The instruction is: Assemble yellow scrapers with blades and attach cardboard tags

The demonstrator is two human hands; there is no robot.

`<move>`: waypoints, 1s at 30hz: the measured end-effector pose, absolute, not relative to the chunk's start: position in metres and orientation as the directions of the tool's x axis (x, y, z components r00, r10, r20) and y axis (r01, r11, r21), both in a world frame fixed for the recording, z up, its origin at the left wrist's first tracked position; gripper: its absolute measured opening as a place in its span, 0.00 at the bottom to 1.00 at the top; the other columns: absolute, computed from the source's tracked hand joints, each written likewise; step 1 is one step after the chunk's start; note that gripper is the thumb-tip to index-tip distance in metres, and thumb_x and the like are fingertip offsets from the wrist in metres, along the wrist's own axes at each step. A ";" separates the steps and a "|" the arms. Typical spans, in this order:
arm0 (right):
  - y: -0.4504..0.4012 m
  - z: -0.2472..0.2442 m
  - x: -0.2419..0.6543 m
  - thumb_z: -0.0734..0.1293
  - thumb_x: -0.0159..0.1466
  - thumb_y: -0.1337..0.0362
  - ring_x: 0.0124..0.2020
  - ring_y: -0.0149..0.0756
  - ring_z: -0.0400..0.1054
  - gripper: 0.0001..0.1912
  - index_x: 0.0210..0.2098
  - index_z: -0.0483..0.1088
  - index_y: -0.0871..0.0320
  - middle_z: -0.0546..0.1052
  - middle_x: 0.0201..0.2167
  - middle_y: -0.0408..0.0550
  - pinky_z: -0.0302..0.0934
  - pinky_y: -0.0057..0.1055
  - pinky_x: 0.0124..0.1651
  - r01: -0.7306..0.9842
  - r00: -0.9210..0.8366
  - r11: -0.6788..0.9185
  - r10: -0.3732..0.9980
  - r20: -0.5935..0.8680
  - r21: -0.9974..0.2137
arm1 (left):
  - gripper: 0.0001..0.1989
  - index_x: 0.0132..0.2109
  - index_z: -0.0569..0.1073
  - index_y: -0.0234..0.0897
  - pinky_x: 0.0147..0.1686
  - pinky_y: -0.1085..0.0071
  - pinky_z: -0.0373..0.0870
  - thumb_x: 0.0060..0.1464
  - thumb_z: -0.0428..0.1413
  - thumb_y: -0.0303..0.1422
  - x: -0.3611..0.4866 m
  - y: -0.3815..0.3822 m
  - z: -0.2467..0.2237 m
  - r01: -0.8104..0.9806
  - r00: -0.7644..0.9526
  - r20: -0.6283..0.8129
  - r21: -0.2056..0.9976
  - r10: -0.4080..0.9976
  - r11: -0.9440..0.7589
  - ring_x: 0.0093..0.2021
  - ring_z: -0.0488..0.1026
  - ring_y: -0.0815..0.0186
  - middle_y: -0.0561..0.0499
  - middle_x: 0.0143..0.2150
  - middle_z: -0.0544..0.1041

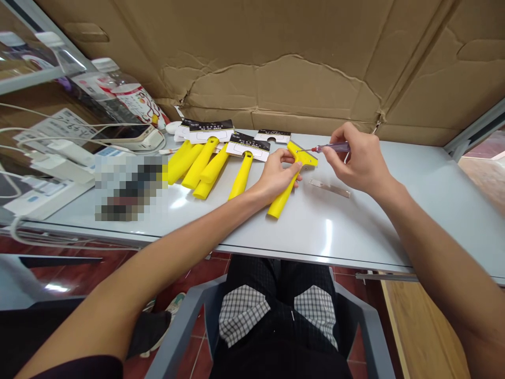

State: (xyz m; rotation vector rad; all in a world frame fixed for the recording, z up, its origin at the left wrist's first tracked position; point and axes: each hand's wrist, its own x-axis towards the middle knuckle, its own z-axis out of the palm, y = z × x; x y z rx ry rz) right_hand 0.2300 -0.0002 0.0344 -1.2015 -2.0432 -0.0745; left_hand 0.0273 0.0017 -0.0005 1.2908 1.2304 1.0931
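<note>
My left hand (279,176) is closed round the neck of a yellow scraper-like tool (281,202), whose wide head points up and right. In my right hand (357,158) is a screwdriver (335,148) with a purplish handle. The thin shaft reaches left to the head of the yellow tool, its tip at or close to a small screw spot. A flat metal strip (330,188) lies on the table below my right hand. Left of my hands, several yellow handles (241,176) with black and white cards (248,148) lie side by side, some overlapping.
The light table (414,210) has a cardboard sheet (276,79) upright behind it. Plastic bottles (130,95), a phone (126,136), white cables and a power strip (51,195) crowd the left end. A blurred patch covers something left of the yellow handles.
</note>
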 end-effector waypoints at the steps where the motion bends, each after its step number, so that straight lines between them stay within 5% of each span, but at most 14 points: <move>1: 0.001 0.033 0.231 0.69 0.70 0.52 0.26 0.41 0.69 0.09 0.40 0.71 0.49 0.78 0.28 0.45 0.60 0.40 0.31 0.780 -0.270 0.550 0.725 0.633 -0.297 | 0.05 0.47 0.69 0.36 0.24 0.73 0.73 0.67 0.58 0.26 0.027 0.002 -0.001 0.091 0.076 -0.027 0.996 0.997 0.019 0.28 0.76 0.74 0.39 0.60 0.75; 5: 0.006 0.031 0.233 0.66 0.72 0.47 0.25 0.42 0.69 0.17 0.31 0.68 0.50 0.76 0.23 0.46 0.58 0.40 0.29 0.802 -0.231 0.513 0.739 0.633 -0.306 | 0.06 0.47 0.69 0.37 0.24 0.72 0.74 0.67 0.59 0.26 0.026 0.003 -0.003 0.091 0.098 -0.017 0.996 0.995 0.008 0.27 0.77 0.73 0.40 0.58 0.75; 13: -0.001 0.035 0.230 0.69 0.70 0.53 0.28 0.43 0.73 0.10 0.46 0.71 0.49 0.81 0.32 0.46 0.62 0.40 0.32 0.767 -0.256 0.552 0.731 0.633 -0.328 | 0.06 0.46 0.68 0.37 0.24 0.72 0.73 0.67 0.59 0.25 0.025 0.003 -0.002 0.104 0.113 -0.017 0.995 0.993 0.005 0.27 0.77 0.74 0.41 0.56 0.76; 22: 0.007 0.031 0.234 0.66 0.73 0.45 0.26 0.45 0.73 0.19 0.31 0.69 0.50 0.78 0.24 0.48 0.63 0.42 0.31 0.802 -0.162 0.491 0.727 0.667 -0.340 | 0.06 0.46 0.68 0.38 0.24 0.72 0.74 0.67 0.59 0.26 0.024 0.000 0.001 0.144 0.136 -0.028 0.989 0.990 0.008 0.27 0.77 0.73 0.40 0.58 0.76; 30: 0.000 0.037 0.230 0.66 0.73 0.45 0.32 0.48 0.78 0.16 0.48 0.74 0.49 0.82 0.30 0.49 0.68 0.43 0.35 0.755 -0.171 0.519 0.745 0.644 -0.400 | 0.07 0.45 0.68 0.38 0.23 0.72 0.75 0.64 0.60 0.26 0.021 0.003 -0.005 0.150 0.207 -0.028 0.989 0.978 -0.003 0.27 0.78 0.71 0.39 0.59 0.76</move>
